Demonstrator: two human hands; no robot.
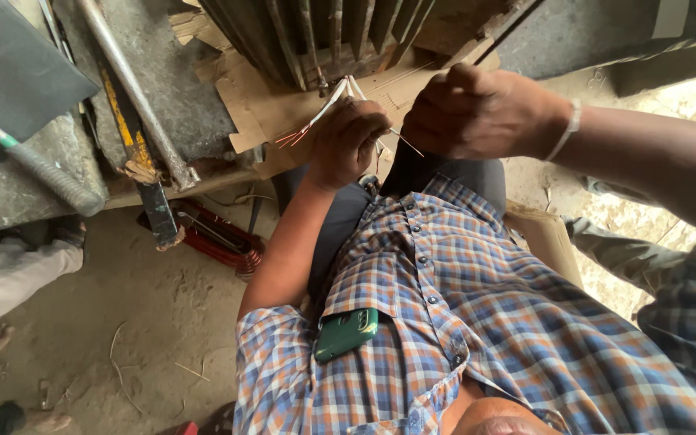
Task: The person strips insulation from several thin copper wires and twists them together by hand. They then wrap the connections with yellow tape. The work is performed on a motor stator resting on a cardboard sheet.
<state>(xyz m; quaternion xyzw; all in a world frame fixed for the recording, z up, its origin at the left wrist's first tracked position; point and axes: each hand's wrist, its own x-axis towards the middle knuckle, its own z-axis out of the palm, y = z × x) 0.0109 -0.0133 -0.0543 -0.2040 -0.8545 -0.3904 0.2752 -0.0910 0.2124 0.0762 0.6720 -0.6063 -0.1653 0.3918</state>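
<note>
Head view: a thin bundle of red-tipped white wires [316, 119] is pinched in the closed left hand [346, 141], its long axis slanting up-right toward the dark ribbed metal casing [308, 32]. Just right, the right hand [477, 113] is fisted, contents hidden.

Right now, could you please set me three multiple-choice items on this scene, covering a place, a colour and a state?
1. Where is the phone?
A. on the ground
B. in the shirt pocket
C. in a hand

2. What colour is the phone's case?
A. green
B. red
C. white

3. How is the left hand?
A. flat and open
B. hanging empty
C. closed on thin wires

Answers: 1 B, it pokes out of the checked chest pocket. 2 A, the case is plainly green. 3 C, the fingers curl around the wires, beside the right hand.
</note>
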